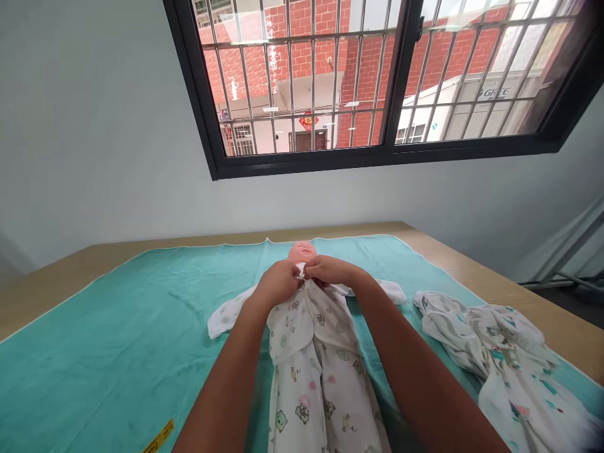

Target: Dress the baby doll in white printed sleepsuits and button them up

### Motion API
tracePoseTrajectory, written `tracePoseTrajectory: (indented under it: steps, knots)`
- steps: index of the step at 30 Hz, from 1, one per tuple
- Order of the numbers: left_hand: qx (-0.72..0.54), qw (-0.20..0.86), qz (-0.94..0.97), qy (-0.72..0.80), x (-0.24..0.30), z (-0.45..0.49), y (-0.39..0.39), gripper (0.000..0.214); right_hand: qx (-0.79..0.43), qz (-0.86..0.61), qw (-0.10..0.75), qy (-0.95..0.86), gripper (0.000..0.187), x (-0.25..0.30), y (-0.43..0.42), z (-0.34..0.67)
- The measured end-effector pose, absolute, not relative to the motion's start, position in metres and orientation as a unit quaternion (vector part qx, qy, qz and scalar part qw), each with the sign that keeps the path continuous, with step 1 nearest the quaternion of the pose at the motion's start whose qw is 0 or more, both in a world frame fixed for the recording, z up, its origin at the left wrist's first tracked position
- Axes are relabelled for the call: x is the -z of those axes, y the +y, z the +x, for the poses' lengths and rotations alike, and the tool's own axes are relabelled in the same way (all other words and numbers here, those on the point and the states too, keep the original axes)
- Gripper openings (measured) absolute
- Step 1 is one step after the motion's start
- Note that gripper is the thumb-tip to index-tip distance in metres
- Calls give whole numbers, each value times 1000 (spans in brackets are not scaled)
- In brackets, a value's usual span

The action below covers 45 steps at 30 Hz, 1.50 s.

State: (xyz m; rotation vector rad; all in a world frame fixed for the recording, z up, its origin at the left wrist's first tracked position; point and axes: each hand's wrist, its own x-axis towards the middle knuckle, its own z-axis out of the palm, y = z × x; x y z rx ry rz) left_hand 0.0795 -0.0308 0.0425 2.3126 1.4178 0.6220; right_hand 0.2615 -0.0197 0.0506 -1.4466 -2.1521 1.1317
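Observation:
A baby doll lies on its back, its pink head (302, 251) at the far end of the cloth. White printed baby clothes (302, 371) with small animal figures cover its body, and the sleeves spread to both sides. At the neckline, my left hand (279, 281) pinches the collar of the clothes from the left. My right hand (330, 270) meets it there from the right, its fingers closed on the same collar. Both hands nearly touch just below the doll's chin. A fastening between the fingertips is too small to make out.
A turquoise cloth (117, 340) covers most of the wooden table (448, 251). Crumpled white printed clothes (504, 358) lie on the right. A yellow strip (159, 436) shows at the lower left. Behind the table is a white wall with a barred window (302, 160).

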Motion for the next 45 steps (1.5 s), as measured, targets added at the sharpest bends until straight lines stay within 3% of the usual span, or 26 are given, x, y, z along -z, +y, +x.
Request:
tracePoseTrajectory:
  steps: [8,15,19,25,29,34,40,45]
  knots:
    - [-251,249,805,477,-43,73,-30,20,-217,-633,38,-742,27,-70,-37,231]
    - [-282,380,756,452,-36,66,-28,27,-340,-573,71,-742,21,-62,-27,244]
    - [-307,452,719,430,-27,59,-25,26,-294,-583,81,-753,17,-59,-25,239]
    - [-327,394,728,456,-26,58,-21,15,-177,-588,115,-781,25,-57,-31,215]
    - [-321,316,778,437,-27,63,-18,23,-140,-583,98,-795,29,-59,-35,200]
    - [-320,395,733,452,-23,59,-21,22,-114,-632,67,-764,27,-73,-42,196]
    - [-323,425,721,441,-25,57,-24,15,-173,-638,17,-750,18,-84,-52,204]
    - [-325,443,717,430,-26,55,-25,16,-233,-615,57,-751,15,-80,-46,217]
